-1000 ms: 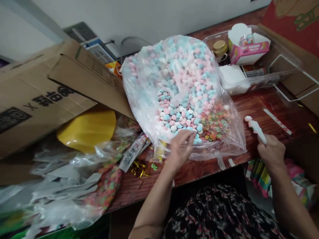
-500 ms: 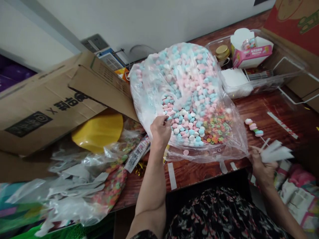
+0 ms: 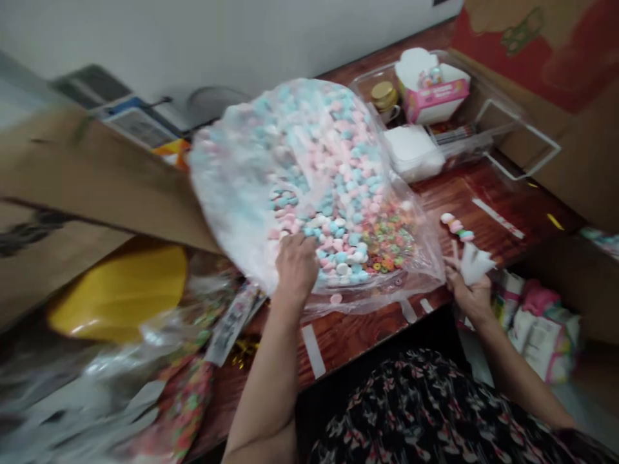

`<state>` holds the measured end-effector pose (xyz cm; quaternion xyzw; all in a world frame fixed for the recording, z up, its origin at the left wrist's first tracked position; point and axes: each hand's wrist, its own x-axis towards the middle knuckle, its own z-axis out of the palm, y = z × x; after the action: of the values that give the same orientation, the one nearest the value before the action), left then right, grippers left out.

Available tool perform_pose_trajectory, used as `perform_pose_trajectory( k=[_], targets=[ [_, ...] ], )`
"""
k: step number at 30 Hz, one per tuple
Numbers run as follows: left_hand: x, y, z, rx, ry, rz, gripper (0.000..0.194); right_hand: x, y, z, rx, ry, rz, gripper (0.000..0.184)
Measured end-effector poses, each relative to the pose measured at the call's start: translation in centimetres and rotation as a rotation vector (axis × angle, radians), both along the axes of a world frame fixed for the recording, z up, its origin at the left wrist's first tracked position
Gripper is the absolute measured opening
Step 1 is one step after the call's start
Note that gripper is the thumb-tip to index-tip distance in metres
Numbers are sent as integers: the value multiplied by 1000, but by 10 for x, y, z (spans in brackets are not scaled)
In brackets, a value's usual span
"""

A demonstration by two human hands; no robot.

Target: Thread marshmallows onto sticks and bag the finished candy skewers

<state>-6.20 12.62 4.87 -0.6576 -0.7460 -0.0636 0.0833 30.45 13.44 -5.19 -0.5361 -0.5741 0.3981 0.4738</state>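
Your L grip [image 3: 296,267] is at 6 o'clock on clear bag of pastel candies [image 3: 309,167], can't tell if closed; R grip [image 3: 468,290] clamped on candy skewer [image 3: 455,227], 3 o'clock.

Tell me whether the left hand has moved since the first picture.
Yes: it has moved left. Against the white tape strip, the left hand now sits farther to the left.

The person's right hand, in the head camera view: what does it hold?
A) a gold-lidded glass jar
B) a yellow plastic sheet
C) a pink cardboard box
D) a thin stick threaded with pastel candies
D. The right hand grips the thin stick threaded with pastel candies, which rises above its fingers.
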Motion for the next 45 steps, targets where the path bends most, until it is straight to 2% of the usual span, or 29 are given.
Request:
perform_pose_trajectory(
  k=[2,5,8,11,13,15,17,19,21,24,27,30,34,40,42,45],
  targets=[
    [1,-2,-3,31,18,-10,23,-1,7,8,-22,-16,59,40],
    [-4,0,-5,98,-9,-6,24,-3,14,18,-42,13,70,42],
    [-14,6,-3,34,-24,-26,31,-6,14,18,-89,100,67,42],
    [-23,8,-1,-54,-81,-66,30,-8,10,13,-113,205,-4,38],
    [-24,6,0,-55,-154,-77,27,-9,5,13,-85,234,-82,33],
    [-22,2,1,-19,-222,-68,24,-9,-2,20,-35,218,-127,26],
    [-18,-4,3,63,-300,-31,21,-8,-10,34,4,196,-135,21],
    [-10,-11,6,197,-464,12,22,-6,-19,52,10,170,-111,19],
    [2,-19,10,324,-744,24,26,-7,-27,72,33,106,-65,19],
    [27,-29,16,394,-1260,16,33,-21,-30,91,89,-67,150,17],
    [52,-35,16,383,-1638,40,34,-45,-25,94,310,-117,408,22],
    [68,-36,12,382,-1804,35,34,-66,-20,88,446,-75,541,42],
    [78,-38,3,386,-1835,40,31,-76,-21,85,439,-74,579,52],
    [88,-37,-14,544,-1805,123,32,-73,-22,85,425,-112,584,48],
    [89,-38,-17,580,-1715,100,29,-72,-22,84,417,-121,592,46],
    [89,-44,-17,597,-1420,22,20,-71,-22,83,386,-140,603,43]
  ],
)
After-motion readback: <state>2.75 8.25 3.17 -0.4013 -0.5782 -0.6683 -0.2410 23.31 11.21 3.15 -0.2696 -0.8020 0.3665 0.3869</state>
